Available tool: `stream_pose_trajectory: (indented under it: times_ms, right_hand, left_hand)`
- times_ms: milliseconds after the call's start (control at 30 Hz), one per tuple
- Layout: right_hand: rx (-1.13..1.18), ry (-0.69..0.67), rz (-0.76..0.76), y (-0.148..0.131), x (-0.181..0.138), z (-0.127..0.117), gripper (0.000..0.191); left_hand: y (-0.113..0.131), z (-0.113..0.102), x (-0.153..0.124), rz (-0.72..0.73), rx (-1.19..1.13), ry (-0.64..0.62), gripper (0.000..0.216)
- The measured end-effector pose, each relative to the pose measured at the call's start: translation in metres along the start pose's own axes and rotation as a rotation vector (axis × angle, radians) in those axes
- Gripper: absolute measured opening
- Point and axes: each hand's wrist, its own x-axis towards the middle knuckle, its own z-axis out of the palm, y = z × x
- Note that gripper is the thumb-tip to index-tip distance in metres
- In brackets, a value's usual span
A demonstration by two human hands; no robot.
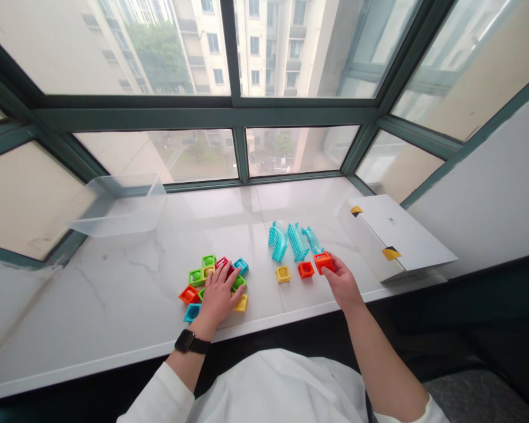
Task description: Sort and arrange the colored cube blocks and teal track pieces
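Between the thumb and fingers of my right hand (344, 283) is a red-orange toy block (322, 262), just over the sill. A second red-orange block (305, 269) and a yellow block (283, 274) stand in a row to its left. Behind them lie several clear turquoise track pieces, among them a curved track (277, 241) and a straighter track (298, 242). My left hand (220, 294) rests with its fingers spread over a cluster of coloured blocks, partly hiding them. Around it show a green block (196, 277), an orange block (189, 295) and a blue block (193, 312).
A clear plastic bin (123, 217) stands at the back left against the window frame. To the right is a white box (392, 235) with yellow-and-black tabs. The white marble-look sill (127, 294) ends at a front edge close to my body.
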Motion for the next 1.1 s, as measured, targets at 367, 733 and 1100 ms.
stream_pose_trajectory:
  times_ms: [367, 733, 1100]
  right_hand:
    - [-0.145, -0.03, -0.036, 0.007, 0.007, -0.014, 0.072]
    - [-0.099, 0.058, -0.006, 0.017, 0.007, -0.035, 0.079]
    - [-0.229, -0.048, -0.07, 0.022, 0.022, -0.032, 0.066]
  left_hand:
    - [-0.002, 0.002, 0.002, -0.001, -0.015, 0.026, 0.053]
    - [0.114, -0.012, 0.027, 0.334, -0.239, -0.006, 0.045]
    - [0.168, 0.024, 0.058, 0.489, -0.135, -0.152, 0.057]
